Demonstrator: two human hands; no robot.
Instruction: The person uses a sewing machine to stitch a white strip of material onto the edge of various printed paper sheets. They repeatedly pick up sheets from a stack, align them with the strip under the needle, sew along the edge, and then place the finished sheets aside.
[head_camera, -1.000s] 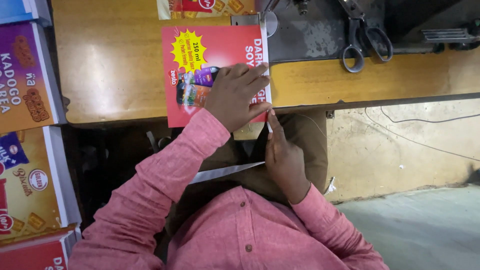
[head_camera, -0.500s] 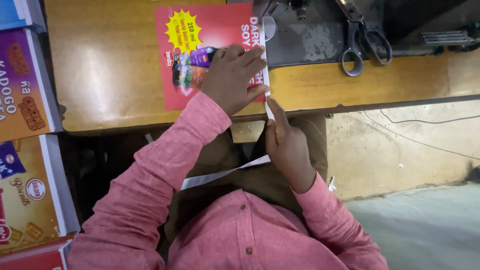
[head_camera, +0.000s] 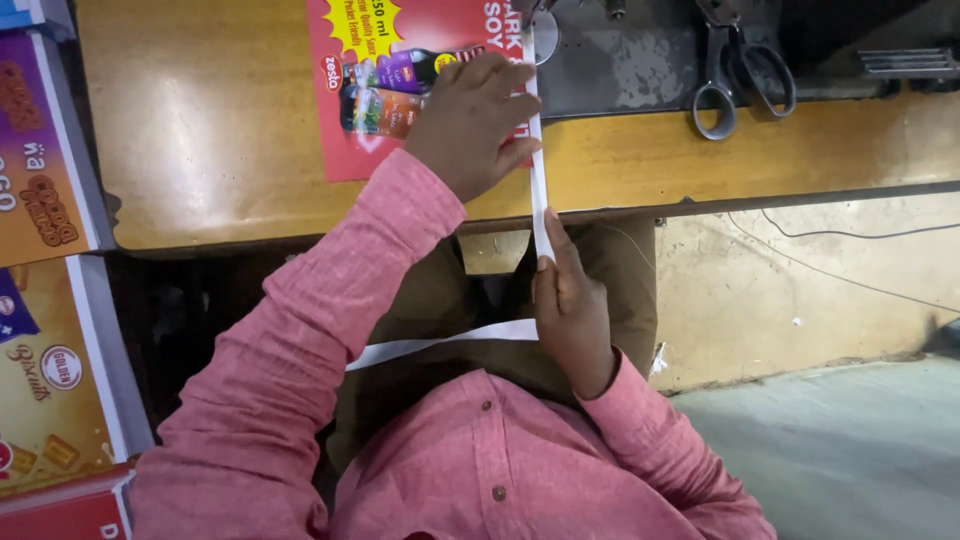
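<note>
Looking down from the head view, much is cut off: the red printed sheet (head_camera: 400, 90) runs out of frame at twelve o'clock, the scissors (head_camera: 735, 75) lose their blades there too, and the printed cartons (head_camera: 45, 300) at nine o'clock are cropped.

My left hand (head_camera: 470, 125) lies flat and spread on the sheet, pressing it to the wooden surface (head_camera: 220, 140), fingertips touching the white strip (head_camera: 540, 170) along the sheet's right edge. My right hand (head_camera: 570, 310), at six o'clock from the left, has its grip closed on that strip, pinching it just off the surface edge; the fingertips are hidden, so I cannot tell exactly how. The strip's tail trails toward eight o'clock across my lap.
</note>
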